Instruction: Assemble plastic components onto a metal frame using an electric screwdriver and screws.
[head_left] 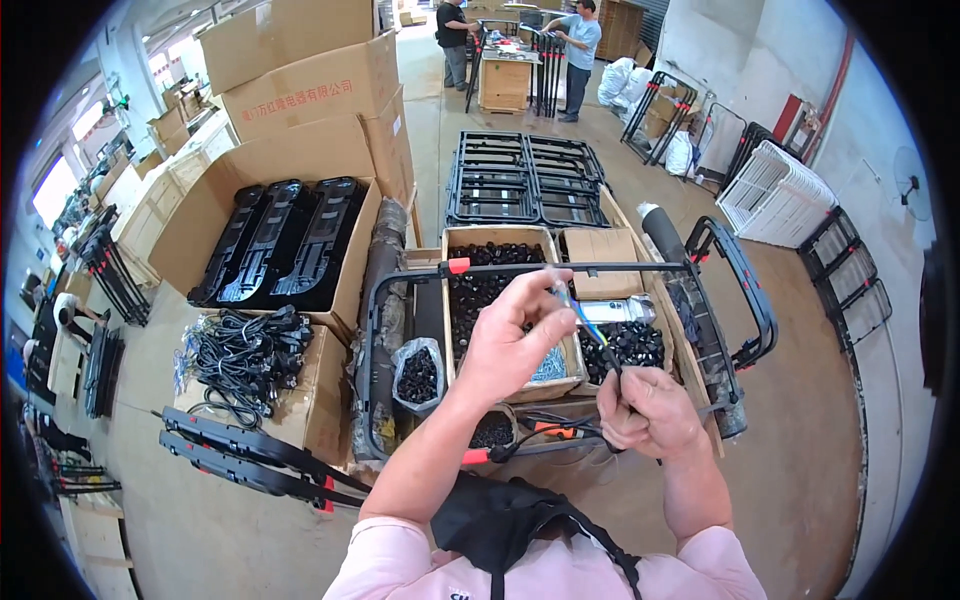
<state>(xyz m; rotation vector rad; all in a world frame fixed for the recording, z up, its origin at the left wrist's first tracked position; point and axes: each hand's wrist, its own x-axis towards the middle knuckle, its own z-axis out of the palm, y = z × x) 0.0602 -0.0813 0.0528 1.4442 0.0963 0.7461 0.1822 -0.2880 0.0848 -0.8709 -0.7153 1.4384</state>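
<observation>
My right hand (648, 412) is closed around a black power cable (612, 358), its fingers curled against the palm. Out of the cable's stripped end come thin blue and yellow-green wires (588, 322). My left hand (520, 330) is at these wires, thumb and forefinger around their upper ends; the fingertips are somewhat blurred. Below both hands lies a black tubular frame (530, 268) with red clips, spanning the boxes of parts. The lower run of black cable passes by a red piece (475, 456) at the frame's near side.
Open cartons of black plastic parts (490, 270) and screws (548, 366) sit beneath the frame. To the left are a heap of black cords (245, 360) and a carton of black panels (285, 240). Stacked frames (525, 180) lie ahead. Two people stand at a far bench (505, 80).
</observation>
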